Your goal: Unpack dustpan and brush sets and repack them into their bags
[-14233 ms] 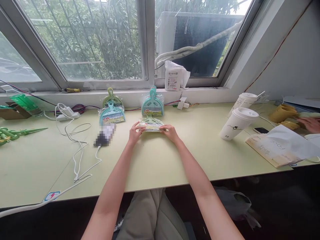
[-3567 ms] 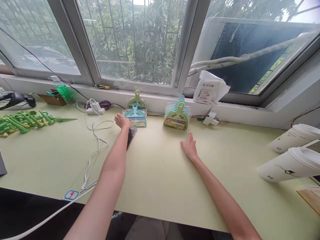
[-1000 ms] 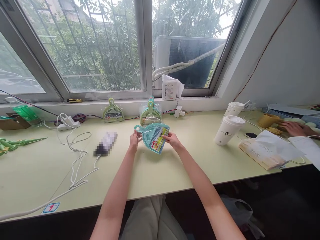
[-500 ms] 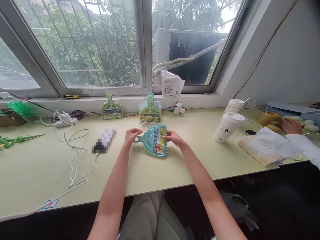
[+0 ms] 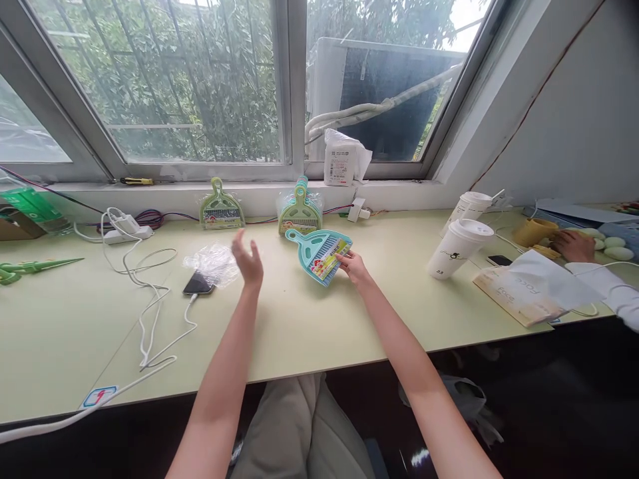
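A small teal dustpan with a brush nested in it and a printed label hangs over the middle of the desk, tilted with its handle up to the left. My right hand grips it by the brush edge, fingers over the label. Off to the left, my left hand is raised and holds nothing, its fingers apart. Beside it lies crumpled clear plastic film, partly over a phone. Behind the teal dustpan stand more dustpan sets against the sill, with a green dustpan set further left.
White cables and a power strip spread over the left side. Two paper cups stand at right, near a tissue pack. Another person's hand rests at the far right. The desk's front edge crosses before my lap.
My left hand has let go of the dustpan's handle and moved left, opening. In my right hand, the dustpan has turned so its handle points further up.
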Motion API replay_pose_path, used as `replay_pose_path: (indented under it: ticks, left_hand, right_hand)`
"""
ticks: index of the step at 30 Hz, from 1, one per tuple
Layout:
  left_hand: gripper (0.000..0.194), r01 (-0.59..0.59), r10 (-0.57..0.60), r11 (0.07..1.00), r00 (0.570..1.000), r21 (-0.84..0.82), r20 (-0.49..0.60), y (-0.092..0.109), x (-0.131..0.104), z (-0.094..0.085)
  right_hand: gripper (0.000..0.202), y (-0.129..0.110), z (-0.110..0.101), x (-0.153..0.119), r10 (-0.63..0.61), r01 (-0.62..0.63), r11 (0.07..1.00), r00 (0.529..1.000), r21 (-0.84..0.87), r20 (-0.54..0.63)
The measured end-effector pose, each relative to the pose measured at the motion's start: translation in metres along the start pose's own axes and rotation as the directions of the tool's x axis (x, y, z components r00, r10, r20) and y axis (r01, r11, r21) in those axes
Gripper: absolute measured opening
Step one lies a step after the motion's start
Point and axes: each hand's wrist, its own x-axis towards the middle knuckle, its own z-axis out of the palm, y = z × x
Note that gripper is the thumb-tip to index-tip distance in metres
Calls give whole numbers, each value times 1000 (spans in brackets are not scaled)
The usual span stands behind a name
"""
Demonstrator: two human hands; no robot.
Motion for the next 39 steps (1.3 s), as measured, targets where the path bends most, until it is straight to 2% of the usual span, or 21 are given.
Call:
replay_pose_path:
  ticks: [1, 2, 3, 4, 5, 6, 8, 11, 13, 15, 18, 20, 22, 24, 25, 27, 28, 30, 32, 36, 39]
  left_hand:
    - [47, 133, -106, 983, 975, -130, 195, 5, -9, 15]
    - [49, 302, -203, 931, 896, -206, 396, 8, -19, 29]
    - [51, 452, -266, 866, 778, -214, 568, 9, -29, 41]
    - [52, 536, -270, 818, 678, -207, 684, 9, -37, 50]
    - [51, 596, -294, 778, 626, -200, 723, 7, -44, 56]
    - [50, 637, -325, 748, 598, -189, 733, 5, -48, 60]
    - [43, 665, -384, 721, 616, -193, 688, -1, -51, 61]
    - [36, 614, -400, 754, 711, -233, 578, -11, -44, 56]
    - [37, 548, -375, 799, 775, -247, 509, -15, -38, 54]
    - [39, 493, -346, 837, 814, -237, 467, -18, -36, 54]
    - [37, 418, -292, 881, 848, -220, 441, -20, -37, 56]
    - [36, 357, -236, 910, 865, -212, 443, -18, -41, 58]
    - [38, 284, -167, 937, 877, -206, 450, -12, -46, 59]
    - [41, 206, -97, 959, 882, -193, 462, -3, -53, 60]
    - [43, 167, -61, 968, 879, -187, 473, 3, -57, 59]
    - [47, 90, 13, 978, 874, -188, 486, 15, -65, 57]
    - [47, 57, 46, 979, 875, -197, 482, 21, -69, 55]
    - [47, 12, 97, 974, 880, -225, 464, 31, -75, 52]
    - [45, -7, 126, 968, 877, -250, 463, 37, -78, 48]
    - [47, -17, 135, 970, 866, -241, 482, 41, -79, 45]
    - [48, -64, 159, 975, 872, -213, 463, 41, -80, 44]
  right_hand:
    - [21, 2, 3, -2, -5, 5, 1000, 1000, 4, 10]
    - [21, 3, 6, -3, -8, 8, 1000, 1000, 6, 24]
    - [21, 4, 9, -5, -9, 9, 1000, 999, 2, 42]
    - [20, 5, 12, -6, -5, 6, 1000, 998, -17, 60]
    - [17, 4, 13, -8, 16, -11, 998, 997, -61, 77]
    - [14, 3, 13, -8, 58, -46, 990, 994, -132, 90]
    - [14, -1, 10, -8, 178, -143, 939, 980, -314, 87]
    - [23, -9, -4, -3, 232, -217, 875, 973, -433, -19]
    - [26, -16, -18, 2, 130, -183, 924, 976, -334, -173]
    - [37, -23, -33, 7, 64, -138, 971, 937, -196, -343]
    - [58, -28, -44, 10, 61, -118, 987, 901, -108, -430]
    - [64, -27, -38, 8, 14, -84, 984, 916, -158, -402]
    - [65, -21, -21, 2, -114, 4, 959, 921, -282, -372]
    - [62, -12, 2, -9, -300, 152, 854, 925, -498, -231]
    - [56, -7, 14, -15, -427, 276, 732, 898, -623, -104]
    - [43, 3, 35, -28, -571, 487, 383, 793, -785, 213]
    - [38, 7, 43, -34, -584, 537, 240, 746, -809, 322]
    - [34, 12, 55, -45, -563, 570, 72, 700, -818, 439]
    - [32, 14, 61, -51, -564, 556, 29, 695, -831, 445]
    - [32, 10, 61, -51, -656, 473, 128, 700, -872, 284]
    - [32, 7, 57, -47, -638, 456, 147, 722, -878, 269]
